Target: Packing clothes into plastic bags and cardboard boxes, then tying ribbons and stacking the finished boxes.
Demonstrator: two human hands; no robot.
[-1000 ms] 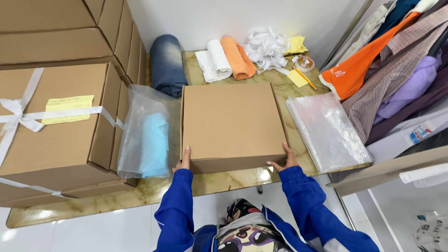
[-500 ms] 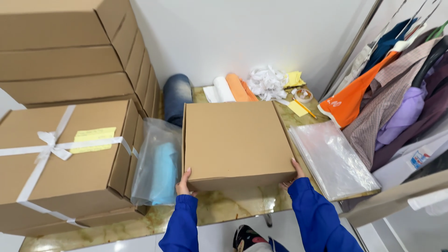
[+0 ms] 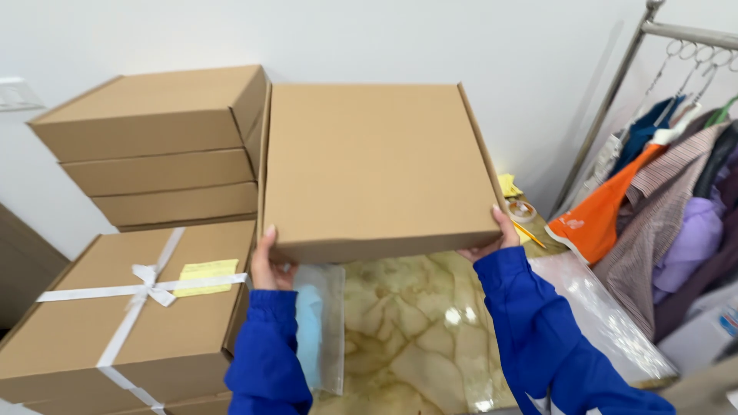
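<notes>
A flat brown cardboard box (image 3: 377, 165) is held up in the air above the marble-patterned table (image 3: 400, 338). My left hand (image 3: 267, 265) grips its near left corner from below. My right hand (image 3: 496, 234) grips its near right edge. Both arms wear blue sleeves. The box hides the rolled cloths behind it and sits level with a stack of three plain brown boxes (image 3: 165, 146) at the left.
A large box tied with white ribbon and a yellow note (image 3: 131, 307) stands at the lower left. A clear bag with a blue item (image 3: 315, 323) leans beside it. Another clear bag (image 3: 600, 315) lies at right. Clothes (image 3: 661, 200) hang on a metal rack.
Both hands have lifted the brown box off the table and raised it toward the stacked boxes. The view has tilted upward.
</notes>
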